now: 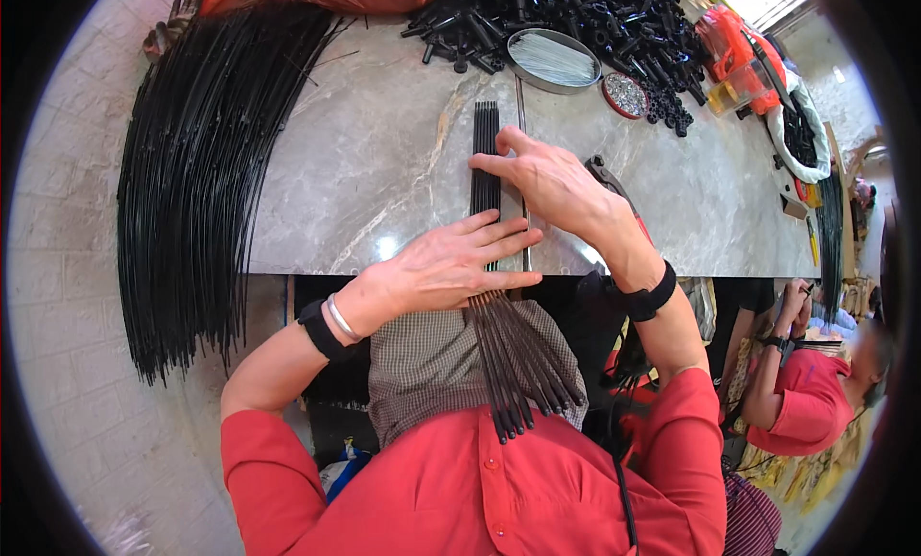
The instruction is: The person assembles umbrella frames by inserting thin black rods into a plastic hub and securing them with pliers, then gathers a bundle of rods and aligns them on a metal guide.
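Note:
A row of slim black rods (486, 124) lies side by side on the table, their near ends fanning out past its edge over my lap. My left hand (451, 263) rests flat across the rods near the table edge, its fingers stretched out and spread. Farther up, my right hand (566, 187) has its thumb laid across the row and its index finger bent at the right side, closed about the rods. Its other fingers are mostly hidden. Close to the right of the row runs a thin metal bar (526, 239). Red-handled pliers (606, 175) lie partly behind my right wrist.
A large sheaf of long black rods (197, 191) hangs over the table's left edge. At the back are a heap of black tubular parts (576, 14), an oval tin of thin pale sticks (554, 59), and a red dish of small metal bits (626, 94). Another person (806, 393) sits at right.

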Tool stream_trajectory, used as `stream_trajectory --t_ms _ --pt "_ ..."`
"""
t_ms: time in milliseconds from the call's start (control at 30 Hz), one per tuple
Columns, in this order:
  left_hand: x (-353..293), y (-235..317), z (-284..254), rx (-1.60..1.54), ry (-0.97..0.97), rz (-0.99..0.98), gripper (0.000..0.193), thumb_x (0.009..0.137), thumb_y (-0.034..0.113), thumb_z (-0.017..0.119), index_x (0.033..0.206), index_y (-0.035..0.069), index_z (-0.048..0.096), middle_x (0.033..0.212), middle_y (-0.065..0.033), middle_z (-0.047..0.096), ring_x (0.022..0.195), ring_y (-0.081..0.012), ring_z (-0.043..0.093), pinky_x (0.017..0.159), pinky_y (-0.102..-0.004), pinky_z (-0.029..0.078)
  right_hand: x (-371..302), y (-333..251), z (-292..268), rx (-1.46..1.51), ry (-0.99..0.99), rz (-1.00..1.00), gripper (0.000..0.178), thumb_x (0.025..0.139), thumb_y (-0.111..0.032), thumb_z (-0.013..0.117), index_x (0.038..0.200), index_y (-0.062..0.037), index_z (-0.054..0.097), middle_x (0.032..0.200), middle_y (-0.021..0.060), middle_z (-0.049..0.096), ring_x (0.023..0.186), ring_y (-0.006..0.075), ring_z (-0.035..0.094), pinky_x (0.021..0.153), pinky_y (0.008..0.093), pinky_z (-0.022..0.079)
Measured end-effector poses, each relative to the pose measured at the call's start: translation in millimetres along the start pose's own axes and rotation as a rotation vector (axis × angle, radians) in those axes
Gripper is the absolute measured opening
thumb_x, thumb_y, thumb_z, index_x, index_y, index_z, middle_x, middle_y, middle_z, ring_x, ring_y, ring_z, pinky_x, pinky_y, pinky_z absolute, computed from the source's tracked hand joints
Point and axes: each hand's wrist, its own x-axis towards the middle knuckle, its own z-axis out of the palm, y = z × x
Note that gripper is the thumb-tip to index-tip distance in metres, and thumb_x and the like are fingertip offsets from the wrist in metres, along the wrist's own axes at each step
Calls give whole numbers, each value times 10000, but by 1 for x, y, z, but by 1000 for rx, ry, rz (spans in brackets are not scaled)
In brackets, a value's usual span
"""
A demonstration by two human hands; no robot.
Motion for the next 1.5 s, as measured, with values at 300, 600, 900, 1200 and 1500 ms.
stream_trajectory --t_ms 300,600,900,1200,1500 --pt "1 -2 -2 8 -31 39 724 767 132 634 1423 335 402 1542 -62 301 1392 -266 330 1139 -463 283 3 11 1 52 19 -89 391 825 -38 570 1210 -95 612 1041 146 540 884 330 617 757 401 508" --pt "2 1 -5 21 -44 49 738 746 86 624 1418 308 413 1542 -74 297 1394 -263 331 1126 -456 295 27 105 -40 97 458 166 224 837 -127 613 1018 -21 695 945 160 676 854 321 660 764 386 521" --pt "7 0 -14 -40 -116 8 692 756 90 616 1394 296 446 1532 -69 318 1398 -251 333 1127 -456 302 67 139 -20 -266 348 211 149 851 -150 575 869 -41 676 907 106 612 899 310 614 778 422 501" --pt "8 -1 -11 -38 -122 20 684 757 107 615 1395 284 446 1534 -74 314 1399 -259 330 1125 -464 295 44 126 -44 97 519 240 140 825 -103 648 923 -8 680 870 127 629 809 266 631 737 350 495" --pt "7 -4 -13 12 -143 44 643 779 172 625 1391 251 443 1533 -88 302 1408 -265 300 1138 -460 278 24 93 -24 56 319 119 135 840 -99 569 920 -10 633 868 134 629 849 336 617 745 404 495"
